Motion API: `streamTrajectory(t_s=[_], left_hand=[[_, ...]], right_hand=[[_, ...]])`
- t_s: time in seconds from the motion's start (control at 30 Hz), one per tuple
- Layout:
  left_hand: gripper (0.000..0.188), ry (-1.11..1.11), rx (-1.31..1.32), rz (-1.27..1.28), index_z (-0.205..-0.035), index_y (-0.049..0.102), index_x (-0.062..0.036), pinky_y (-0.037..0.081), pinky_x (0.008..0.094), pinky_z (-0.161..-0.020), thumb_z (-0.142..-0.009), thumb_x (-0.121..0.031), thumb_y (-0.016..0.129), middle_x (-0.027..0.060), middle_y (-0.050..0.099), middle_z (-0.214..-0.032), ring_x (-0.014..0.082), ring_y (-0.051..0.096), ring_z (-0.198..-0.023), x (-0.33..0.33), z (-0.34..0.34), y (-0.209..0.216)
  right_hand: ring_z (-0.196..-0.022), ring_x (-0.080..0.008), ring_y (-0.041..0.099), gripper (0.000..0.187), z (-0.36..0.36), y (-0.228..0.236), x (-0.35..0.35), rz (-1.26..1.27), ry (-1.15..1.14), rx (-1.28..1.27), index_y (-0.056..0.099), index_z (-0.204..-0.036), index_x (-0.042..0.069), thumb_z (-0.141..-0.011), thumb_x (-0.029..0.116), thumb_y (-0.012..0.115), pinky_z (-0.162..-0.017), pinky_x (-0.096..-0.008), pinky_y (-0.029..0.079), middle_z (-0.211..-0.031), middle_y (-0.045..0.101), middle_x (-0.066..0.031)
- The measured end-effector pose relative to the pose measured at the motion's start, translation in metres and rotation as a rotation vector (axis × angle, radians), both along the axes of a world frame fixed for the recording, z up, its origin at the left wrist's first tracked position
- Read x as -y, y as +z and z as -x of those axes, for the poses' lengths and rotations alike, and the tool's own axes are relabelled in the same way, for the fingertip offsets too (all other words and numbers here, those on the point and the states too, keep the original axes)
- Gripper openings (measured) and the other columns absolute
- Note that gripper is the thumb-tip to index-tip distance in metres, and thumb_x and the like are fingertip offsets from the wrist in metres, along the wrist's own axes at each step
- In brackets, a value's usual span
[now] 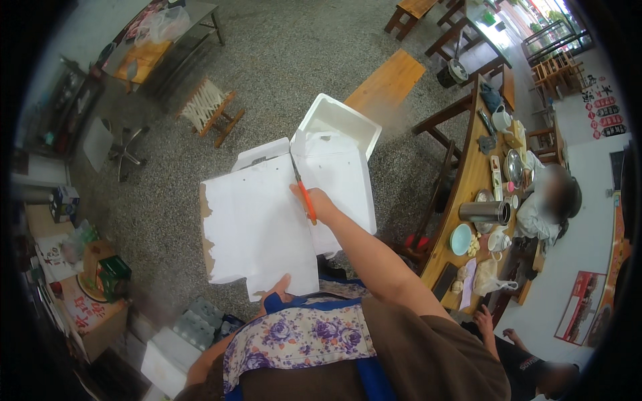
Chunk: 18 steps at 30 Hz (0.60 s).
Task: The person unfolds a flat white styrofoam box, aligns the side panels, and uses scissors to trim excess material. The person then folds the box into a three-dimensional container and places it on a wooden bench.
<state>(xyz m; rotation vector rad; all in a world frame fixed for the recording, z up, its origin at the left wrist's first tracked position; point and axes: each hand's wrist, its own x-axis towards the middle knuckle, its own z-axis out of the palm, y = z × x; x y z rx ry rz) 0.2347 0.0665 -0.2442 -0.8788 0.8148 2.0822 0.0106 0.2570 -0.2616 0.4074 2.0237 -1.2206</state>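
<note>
A large flattened sheet of white cardboard (257, 214) with a torn brown left edge lies spread in front of me. My right hand (319, 202) is closed on orange-handled scissors (306, 199), whose blades point away from me along a slit in the sheet. To the right of the slit, another white panel (344, 184) spreads out. At the near edge, my left hand (277, 289) grips the cardboard, its fingers partly hidden under it. Just beyond the sheet sits a white foam box (358, 120), tilted and open, partly covered by the cardboard.
A wooden bench (394, 77) stands past the foam box. On the right, a long wooden table (461, 200) holds a steel canister (485, 212), bowls and cups, with people seated beside it. A small folding stool (210, 107) stands at far left; cartons (90, 307) are stacked at near left.
</note>
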Motion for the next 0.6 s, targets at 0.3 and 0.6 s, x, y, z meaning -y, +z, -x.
streamTrajectory(t_s=[0.3, 0.6], left_hand=[[0.048, 0.223, -0.094, 0.050, -0.137, 0.046, -0.0068, 0.055, 0.0398, -0.068, -0.096, -0.024, 0.063, 0.0113, 0.061, -0.119, 0.0230, 0.064, -0.098, -0.004, 0.005, 0.007], [0.040, 0.369, -0.176, 0.294, -0.124, 0.056, -0.0008, 0.052, 0.0362, -0.085, -0.090, -0.016, 0.070, 0.0106, 0.066, -0.113, 0.0251, 0.065, -0.100, 0.017, 0.019, 0.003]], right_hand=[[-0.047, -0.0243, 0.056, 0.072, 0.008, -0.024, 0.000, -0.033, 0.025, -0.011, 0.054, -0.062, -0.003, -0.092, 0.062, 0.048, -0.050, -0.0370, 0.047, -0.056, 0.055, -0.0132], [-0.048, -0.0117, 0.045, 0.060, -0.029, -0.020, -0.045, 0.256, -0.402, -0.005, 0.058, -0.084, 0.002, -0.086, 0.062, 0.063, -0.045, -0.0276, 0.041, -0.062, 0.046, 0.0012]])
